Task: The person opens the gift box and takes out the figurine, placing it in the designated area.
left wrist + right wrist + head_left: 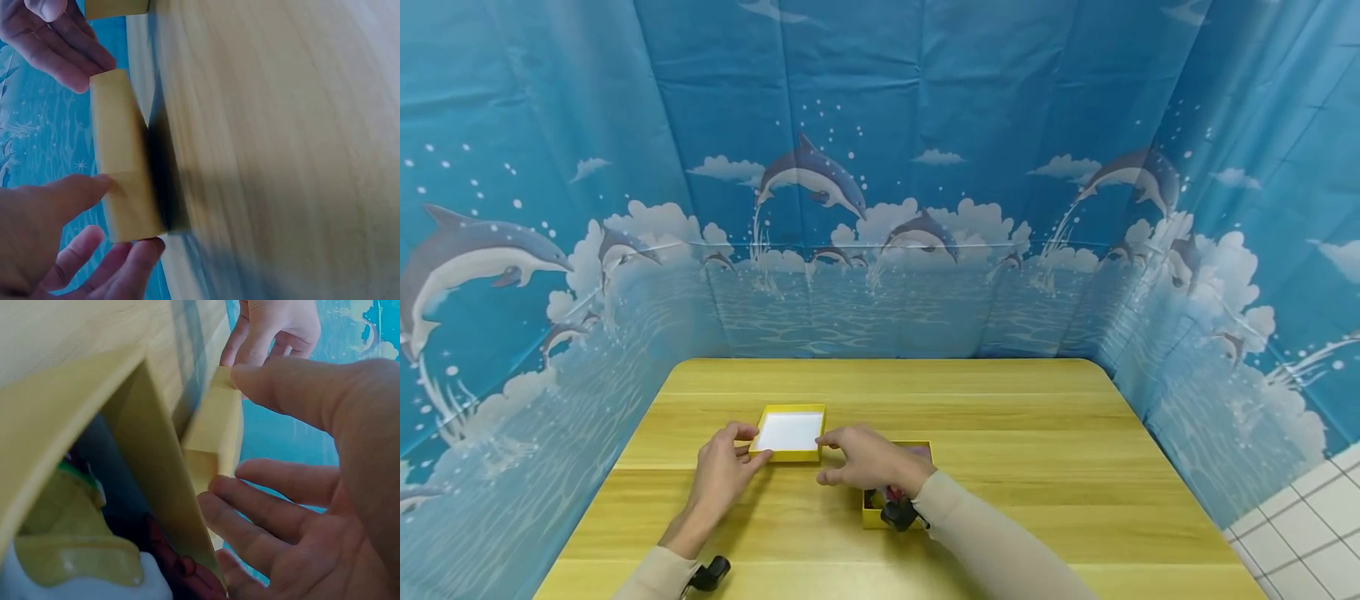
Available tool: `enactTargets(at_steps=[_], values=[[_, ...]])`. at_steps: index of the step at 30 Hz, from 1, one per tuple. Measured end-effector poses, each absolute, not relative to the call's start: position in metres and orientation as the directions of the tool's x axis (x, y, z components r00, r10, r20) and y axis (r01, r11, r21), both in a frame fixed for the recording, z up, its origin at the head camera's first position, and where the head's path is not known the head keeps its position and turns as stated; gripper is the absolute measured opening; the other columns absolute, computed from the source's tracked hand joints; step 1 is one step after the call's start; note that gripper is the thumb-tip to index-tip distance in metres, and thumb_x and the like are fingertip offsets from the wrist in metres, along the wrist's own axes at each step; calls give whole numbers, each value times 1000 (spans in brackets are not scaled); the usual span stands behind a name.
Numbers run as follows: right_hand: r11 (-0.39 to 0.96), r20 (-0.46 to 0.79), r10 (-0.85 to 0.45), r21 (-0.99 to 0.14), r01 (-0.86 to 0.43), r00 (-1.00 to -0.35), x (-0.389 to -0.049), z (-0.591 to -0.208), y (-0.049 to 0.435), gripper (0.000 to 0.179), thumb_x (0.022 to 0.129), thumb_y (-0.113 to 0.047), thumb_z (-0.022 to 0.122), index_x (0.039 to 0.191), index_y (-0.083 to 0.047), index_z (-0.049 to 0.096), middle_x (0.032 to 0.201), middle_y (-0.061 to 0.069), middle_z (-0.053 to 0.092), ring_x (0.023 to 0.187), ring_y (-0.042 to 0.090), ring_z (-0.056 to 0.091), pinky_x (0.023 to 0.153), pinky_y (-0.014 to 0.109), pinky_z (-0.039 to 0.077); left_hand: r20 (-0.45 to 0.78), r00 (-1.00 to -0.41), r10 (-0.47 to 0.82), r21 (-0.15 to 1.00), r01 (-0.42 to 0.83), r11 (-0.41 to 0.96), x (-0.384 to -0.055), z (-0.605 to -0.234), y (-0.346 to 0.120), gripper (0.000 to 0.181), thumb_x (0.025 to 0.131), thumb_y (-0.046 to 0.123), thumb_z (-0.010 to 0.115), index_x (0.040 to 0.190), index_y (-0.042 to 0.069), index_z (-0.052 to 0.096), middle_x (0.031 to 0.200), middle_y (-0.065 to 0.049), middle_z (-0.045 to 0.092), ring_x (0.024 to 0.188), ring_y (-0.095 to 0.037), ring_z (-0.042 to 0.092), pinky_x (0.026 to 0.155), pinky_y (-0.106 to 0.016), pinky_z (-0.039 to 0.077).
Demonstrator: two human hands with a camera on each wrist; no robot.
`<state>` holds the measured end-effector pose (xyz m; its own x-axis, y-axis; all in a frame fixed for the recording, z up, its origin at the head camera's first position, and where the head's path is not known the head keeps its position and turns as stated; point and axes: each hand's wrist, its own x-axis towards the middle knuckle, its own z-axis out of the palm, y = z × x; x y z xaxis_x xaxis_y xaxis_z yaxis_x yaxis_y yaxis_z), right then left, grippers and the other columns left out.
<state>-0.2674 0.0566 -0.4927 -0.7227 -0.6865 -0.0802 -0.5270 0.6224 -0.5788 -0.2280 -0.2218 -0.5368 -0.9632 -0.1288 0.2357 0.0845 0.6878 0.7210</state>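
A shallow square yellow box lid (784, 456) with a white inside faces up, close over the table. My left hand (721, 469) grips its left front corner, the thumb along the front wall and the fingers at the left side. My right hand (872, 457) reaches to the lid's right edge with fingertips right at it, its fingers loosely extended in the right wrist view. Under my right forearm stands a deeper yellow box (876, 520), partly hidden. Inside it, the right wrist view shows a yellow and white toy-like item (81, 556) and a dark red piece (178, 562).
The wooden table (1037, 467) extends around both boxes, with rounded far corners. A blue dolphin-print curtain (880, 308) hangs right behind its far edge and along the sides. White floor tiles (1307, 521) show at the lower right.
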Motion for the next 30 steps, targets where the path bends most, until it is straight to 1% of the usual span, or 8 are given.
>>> enactTargets(at_steps=[4,10,13,14,18,20,22,30], values=[[631,-98,-690,-566,-530,-717,-267,-493,57,64,111,-37,83,167,-10,64,167,8,69,156,27,65,124,46,60,253,-962,-105,657,91,748,-226,-539,-219,43,100,14,94,134,-5,75,134,-31,75,117,-48,83,99,-55,70],[598,-57,-690,-608,-523,-722,-268,-495,67,61,113,-35,81,166,-10,65,169,9,67,158,29,63,126,50,58,285,-956,-74,576,109,810,-222,-542,-210,50,102,26,94,143,2,75,148,-28,69,130,-47,73,109,-65,63],[577,-27,-697,-614,-538,-716,-268,-492,76,60,114,-37,80,166,-11,65,169,8,67,157,30,64,126,52,58,330,-943,-39,563,164,810,-221,-542,-203,52,102,29,94,145,6,74,150,-24,68,135,-47,71,111,-66,62],[570,-15,-701,-613,-547,-713,-268,-491,79,60,114,-37,80,166,-11,66,169,9,67,150,30,70,126,52,58,345,-939,-18,561,191,805,-222,-541,-201,54,102,30,94,145,7,74,150,-23,68,135,-47,71,111,-65,62],[550,27,-715,-596,-585,-699,-268,-483,92,55,114,-38,79,164,-15,68,167,6,69,148,29,71,126,54,57,375,-924,73,570,292,768,-221,-540,-187,60,101,35,95,150,9,70,150,-18,67,138,-46,71,112,-65,62],[540,40,-723,-589,-600,-690,-267,-479,100,52,115,-37,78,163,-18,69,166,5,69,149,28,70,127,55,56,362,-925,117,580,322,748,-219,-539,-179,65,101,38,95,154,11,67,153,-17,66,140,-45,70,113,-65,62],[531,48,-731,-588,-610,-681,-266,-477,107,50,116,-36,77,162,-19,69,166,5,69,156,29,64,128,56,56,333,-930,157,589,335,735,-217,-539,-172,71,102,42,94,160,13,64,158,-14,63,144,-42,68,116,-65,61],[506,74,-751,-574,-644,-656,-262,-472,136,46,116,-31,77,160,-17,71,161,6,71,148,32,69,122,58,59,195,-934,301,627,354,694,-212,-541,-144,93,102,58,89,176,21,47,174,-7,52,160,-37,58,126,-64,55]])
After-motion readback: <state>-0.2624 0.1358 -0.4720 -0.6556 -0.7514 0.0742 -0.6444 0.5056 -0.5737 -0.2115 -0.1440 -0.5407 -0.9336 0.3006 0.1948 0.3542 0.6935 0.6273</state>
